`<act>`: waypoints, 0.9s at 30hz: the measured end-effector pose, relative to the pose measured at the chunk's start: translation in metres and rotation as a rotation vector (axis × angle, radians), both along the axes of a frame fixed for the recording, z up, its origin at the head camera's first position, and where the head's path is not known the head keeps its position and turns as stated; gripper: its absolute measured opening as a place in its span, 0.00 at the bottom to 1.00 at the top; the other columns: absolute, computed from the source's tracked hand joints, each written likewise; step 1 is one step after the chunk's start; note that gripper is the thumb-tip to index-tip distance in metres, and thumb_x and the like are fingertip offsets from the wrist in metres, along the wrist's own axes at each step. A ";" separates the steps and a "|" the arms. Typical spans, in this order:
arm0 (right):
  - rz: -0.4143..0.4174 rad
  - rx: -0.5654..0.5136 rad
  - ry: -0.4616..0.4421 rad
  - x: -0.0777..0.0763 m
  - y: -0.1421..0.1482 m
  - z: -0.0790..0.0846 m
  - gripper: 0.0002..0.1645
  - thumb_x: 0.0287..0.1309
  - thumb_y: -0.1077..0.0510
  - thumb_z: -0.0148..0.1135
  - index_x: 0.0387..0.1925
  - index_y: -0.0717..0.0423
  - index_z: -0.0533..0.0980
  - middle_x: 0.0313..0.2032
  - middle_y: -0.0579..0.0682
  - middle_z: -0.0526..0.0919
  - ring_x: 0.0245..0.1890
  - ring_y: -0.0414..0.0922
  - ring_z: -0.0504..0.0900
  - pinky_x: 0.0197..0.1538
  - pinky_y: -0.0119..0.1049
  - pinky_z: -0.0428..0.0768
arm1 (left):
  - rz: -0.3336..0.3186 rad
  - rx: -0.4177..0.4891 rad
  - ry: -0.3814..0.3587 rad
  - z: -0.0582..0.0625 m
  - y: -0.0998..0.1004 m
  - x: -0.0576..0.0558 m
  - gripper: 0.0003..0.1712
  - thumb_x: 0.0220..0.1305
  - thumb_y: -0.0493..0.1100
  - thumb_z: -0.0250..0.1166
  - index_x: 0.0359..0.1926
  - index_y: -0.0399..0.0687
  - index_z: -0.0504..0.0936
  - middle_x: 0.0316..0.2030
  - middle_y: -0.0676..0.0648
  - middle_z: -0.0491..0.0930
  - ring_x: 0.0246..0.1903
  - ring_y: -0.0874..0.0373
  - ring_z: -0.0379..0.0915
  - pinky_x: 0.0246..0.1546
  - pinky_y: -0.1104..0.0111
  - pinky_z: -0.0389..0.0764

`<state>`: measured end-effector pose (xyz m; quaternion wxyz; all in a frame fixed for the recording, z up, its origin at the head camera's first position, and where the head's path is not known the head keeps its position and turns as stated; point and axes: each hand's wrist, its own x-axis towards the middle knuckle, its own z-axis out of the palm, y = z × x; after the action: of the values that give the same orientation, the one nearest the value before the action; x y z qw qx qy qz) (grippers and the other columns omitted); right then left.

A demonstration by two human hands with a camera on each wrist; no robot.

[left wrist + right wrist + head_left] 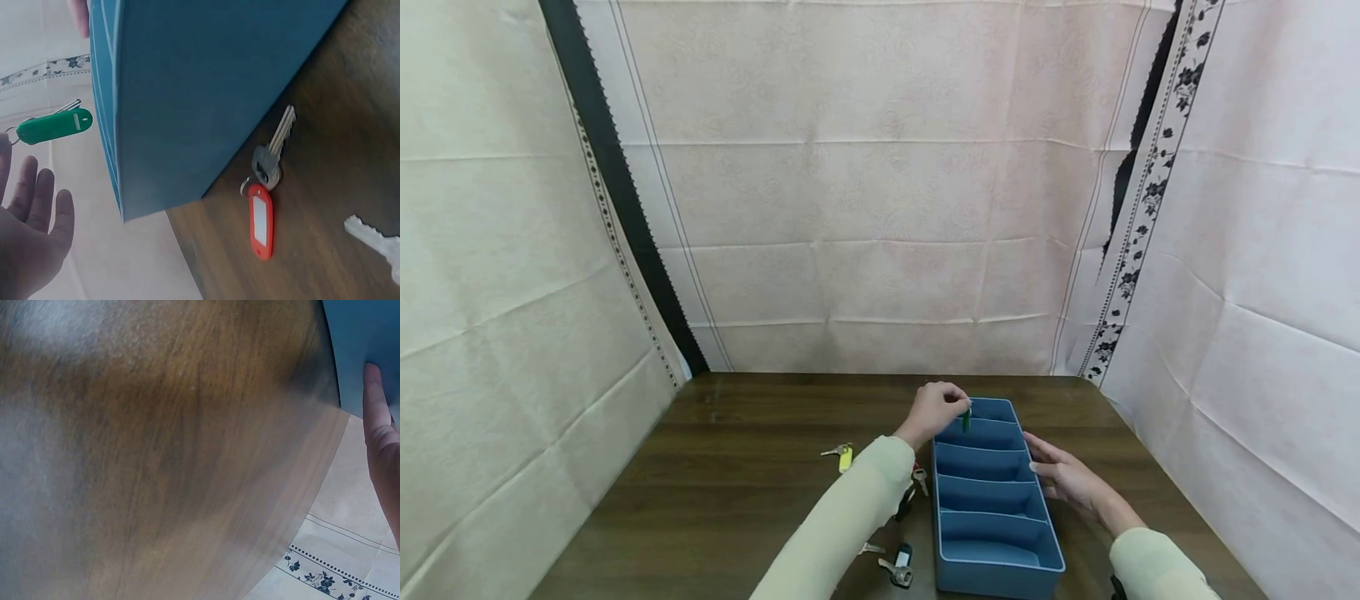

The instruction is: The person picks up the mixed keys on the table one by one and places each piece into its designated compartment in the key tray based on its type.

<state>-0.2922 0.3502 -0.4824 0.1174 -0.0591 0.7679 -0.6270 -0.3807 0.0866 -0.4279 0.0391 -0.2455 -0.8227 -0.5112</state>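
Observation:
My left hand (934, 410) pinches the ring of a key with a green key tag (55, 125). The tag hangs above the far compartments of a blue divided box (996, 577), near the second one from the back. Along the box's right side, my right hand (1063, 475) touches the outer wall with extended fingers; in the right wrist view one straight finger (377, 403) lies against that wall. Left of the box, a key with a red tag (261, 219) lies on the table, partly covered by my left arm in the head view.
A key with a yellow tag (846, 459) lies farther left on the brown table (737, 500). Near the front lies a key with a black tag (902, 557), beside another key partly under my sleeve. Pale cloth (880, 208) hangs behind and at both sides.

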 end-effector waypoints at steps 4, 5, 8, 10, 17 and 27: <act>0.005 -0.004 0.003 -0.001 -0.001 -0.001 0.39 0.75 0.60 0.46 0.79 0.54 0.43 0.76 0.65 0.42 0.70 0.68 0.58 0.60 0.57 0.72 | -0.007 -0.012 -0.042 -0.002 0.004 0.003 0.05 0.68 0.46 0.65 0.39 0.54 0.88 0.36 0.59 0.81 0.35 0.62 0.73 0.38 0.68 0.77; 0.005 -0.004 0.004 -0.001 -0.001 -0.001 0.38 0.75 0.60 0.46 0.79 0.54 0.43 0.76 0.65 0.43 0.70 0.68 0.58 0.60 0.57 0.72 | -0.013 -0.014 -0.051 -0.003 0.005 0.004 0.06 0.68 0.46 0.66 0.40 0.54 0.88 0.36 0.59 0.81 0.36 0.62 0.73 0.39 0.68 0.77; 0.003 0.000 0.001 -0.002 -0.002 -0.001 0.39 0.75 0.60 0.47 0.79 0.53 0.43 0.76 0.64 0.42 0.70 0.68 0.58 0.59 0.57 0.72 | -0.027 -0.024 -0.083 -0.004 0.005 0.005 0.08 0.68 0.47 0.66 0.45 0.54 0.88 0.38 0.59 0.81 0.37 0.63 0.74 0.41 0.68 0.78; 0.003 -0.001 -0.002 -0.003 -0.002 -0.002 0.38 0.75 0.60 0.46 0.79 0.53 0.43 0.76 0.64 0.42 0.70 0.68 0.58 0.59 0.57 0.72 | -0.040 -0.016 -0.088 -0.003 0.003 0.004 0.10 0.68 0.46 0.66 0.47 0.53 0.87 0.40 0.58 0.82 0.38 0.63 0.75 0.42 0.68 0.79; 0.008 -0.002 -0.008 -0.003 -0.002 -0.001 0.39 0.75 0.60 0.46 0.79 0.54 0.43 0.76 0.65 0.42 0.70 0.68 0.56 0.59 0.57 0.72 | -0.026 -0.026 -0.060 0.000 -0.010 -0.003 0.11 0.68 0.46 0.66 0.48 0.49 0.87 0.43 0.56 0.82 0.40 0.61 0.75 0.43 0.66 0.79; -0.020 0.006 -0.021 -0.001 -0.001 0.000 0.39 0.75 0.60 0.47 0.79 0.53 0.44 0.76 0.65 0.44 0.70 0.68 0.58 0.59 0.58 0.72 | -0.010 -0.047 -0.044 0.009 -0.034 -0.012 0.10 0.67 0.47 0.67 0.46 0.51 0.87 0.40 0.56 0.83 0.39 0.60 0.75 0.43 0.67 0.79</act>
<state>-0.2933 0.3496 -0.4825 0.1193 -0.0447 0.7691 -0.6263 -0.3923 0.0523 -0.4192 0.0126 -0.2393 -0.8340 -0.4970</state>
